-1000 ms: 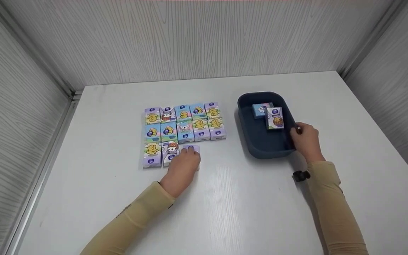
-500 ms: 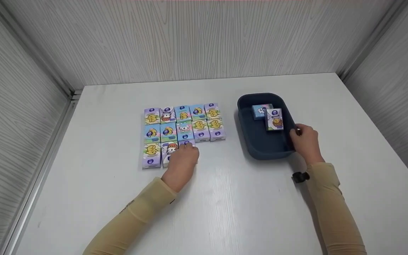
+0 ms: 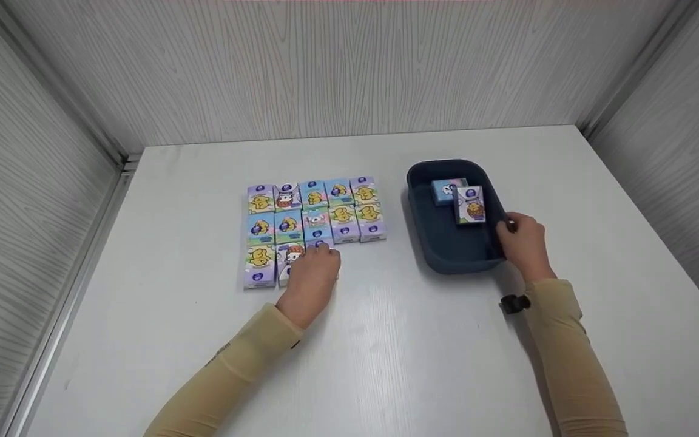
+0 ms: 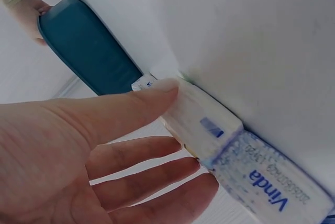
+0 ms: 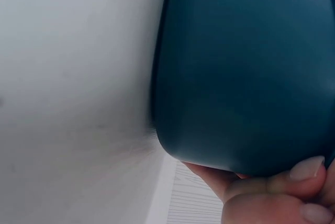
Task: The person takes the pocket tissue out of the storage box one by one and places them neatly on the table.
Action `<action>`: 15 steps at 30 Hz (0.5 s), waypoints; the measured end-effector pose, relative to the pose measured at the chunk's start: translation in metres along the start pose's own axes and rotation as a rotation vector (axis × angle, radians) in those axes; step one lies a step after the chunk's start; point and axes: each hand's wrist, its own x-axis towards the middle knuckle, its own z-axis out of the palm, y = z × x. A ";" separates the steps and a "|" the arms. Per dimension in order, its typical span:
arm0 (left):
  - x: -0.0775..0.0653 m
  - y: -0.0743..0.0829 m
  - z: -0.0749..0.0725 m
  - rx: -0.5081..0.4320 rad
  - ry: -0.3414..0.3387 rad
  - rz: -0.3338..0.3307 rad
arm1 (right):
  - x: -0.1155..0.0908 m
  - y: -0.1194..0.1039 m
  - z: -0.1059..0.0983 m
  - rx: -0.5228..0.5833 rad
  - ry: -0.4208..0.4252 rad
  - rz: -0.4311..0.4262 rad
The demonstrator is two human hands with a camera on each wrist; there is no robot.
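In the head view my left hand (image 3: 312, 276) holds a purple pocket tissue pack (image 3: 320, 244) at the right end of the front row, mostly covered by the fingers. The left wrist view shows the thumb (image 4: 152, 98) against the pack's near side and the fingers on the far side. Another tissue pack (image 4: 272, 179), marked Vinda, lies right beside it. My right hand (image 3: 522, 246) grips the right wall of a dark blue plastic bin (image 3: 446, 264), thumb and fingertips at its rim. Inside the bin are a blue tissue pack (image 3: 445, 190) and a white-purple one (image 3: 469, 205) leaning over it.
Two full rows of tissue packs (image 3: 316, 221) lie edge to edge behind the left hand. In the front row are a yellow-figured pack (image 3: 260, 264) and a white one (image 3: 290, 254). Grey wood-grain panels (image 3: 349, 73) enclose the white table (image 3: 386, 364). A black clip (image 3: 514, 303) sits at the right wrist.
My left hand has slid the tissue pack slightly left and back, up against the neighbouring packs, and then stayed almost still. The right hand and bin have hardly moved.
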 end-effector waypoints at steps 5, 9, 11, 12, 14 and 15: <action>0.004 0.009 -0.007 -0.010 0.007 0.010 | -0.001 -0.001 0.000 0.000 -0.012 0.007; 0.018 0.020 -0.014 -0.047 0.027 0.052 | 0.000 -0.001 0.001 0.001 -0.012 0.010; 0.029 0.029 -0.017 -0.072 0.035 0.077 | 0.000 0.000 0.001 0.004 -0.005 0.012; 0.034 0.033 -0.019 -0.078 0.044 0.092 | 0.001 0.001 0.001 0.002 0.002 0.004; 0.046 0.043 -0.023 -0.092 0.051 0.115 | 0.001 0.001 0.002 -0.003 0.010 -0.008; 0.051 0.049 -0.025 -0.100 0.053 0.126 | 0.001 0.001 0.002 -0.004 0.012 -0.014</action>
